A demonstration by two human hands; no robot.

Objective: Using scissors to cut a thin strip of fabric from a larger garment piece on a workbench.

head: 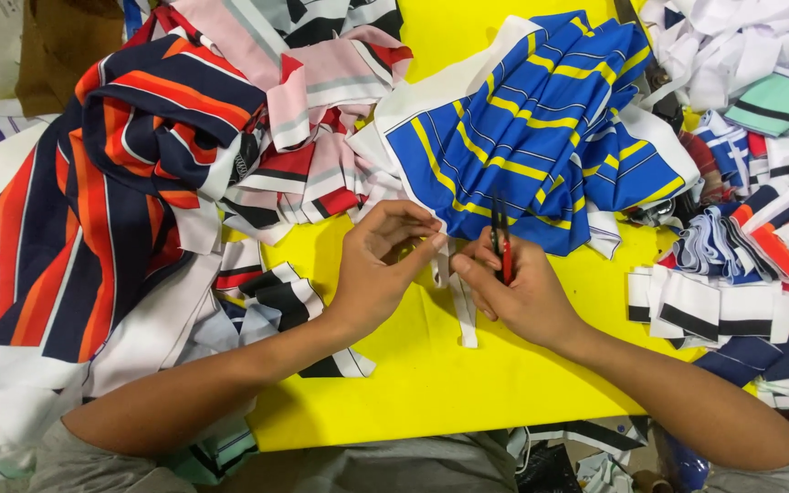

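Note:
My left hand (383, 263) pinches the edge of a white fabric strip (464, 310) that hangs down over the yellow table (431, 374). My right hand (515, 290) grips a small red thread snipper (501, 243), its dark blades pointing up toward a blue garment piece with yellow stripes (531, 128). The two hands are close together, almost touching, just below the blue piece's white edge.
A navy and orange striped fabric pile (111, 183) lies at the left. Pink, red and black striped pieces (312, 137) sit at the top middle. Stacked striped collar pieces (732, 274) and white fabric (741, 46) crowd the right side.

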